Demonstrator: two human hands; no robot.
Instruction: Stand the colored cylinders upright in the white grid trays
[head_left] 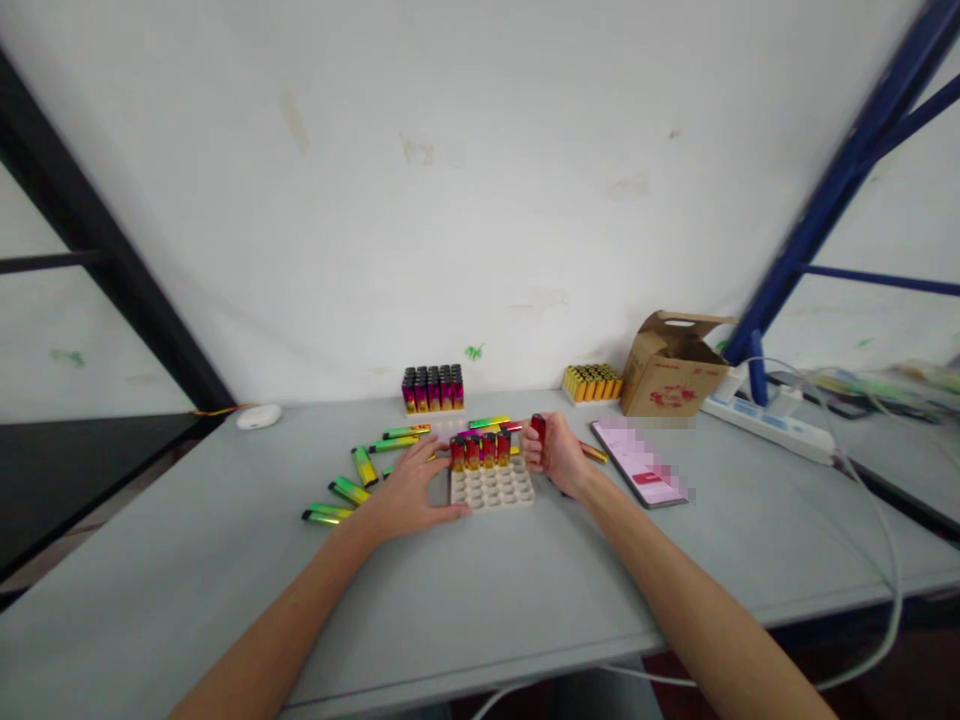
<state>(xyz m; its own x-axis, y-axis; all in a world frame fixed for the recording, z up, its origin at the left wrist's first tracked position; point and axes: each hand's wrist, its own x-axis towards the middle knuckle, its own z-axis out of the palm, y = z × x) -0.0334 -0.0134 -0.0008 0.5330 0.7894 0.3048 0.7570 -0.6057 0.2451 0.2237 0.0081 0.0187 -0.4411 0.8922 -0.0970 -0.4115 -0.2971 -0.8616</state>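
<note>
A pale tray (491, 490) with rows of round holes lies in front of me. Several red-and-gold cylinders with dark tops (480, 452) stand upright in its back row. My left hand (409, 490) lies at the tray's left side, fingers spread, thumb at the front left corner. Just right of the tray, my right hand (559, 455) is closed around another red cylinder (538, 428), held upright with its dark top showing. Green-and-yellow tubes (364, 466) lie loose left of and behind my left hand, which partly covers them. More coloured tubes (489, 423) lie behind the tray.
Against the wall stand a block of purple-and-gold cylinders (433, 388) and a tray of yellow ones (592, 384). On the right are an open cardboard box (671, 375), a phone (637, 465) and a white power strip (772, 425) with cables. A white case (259, 417) lies far left.
</note>
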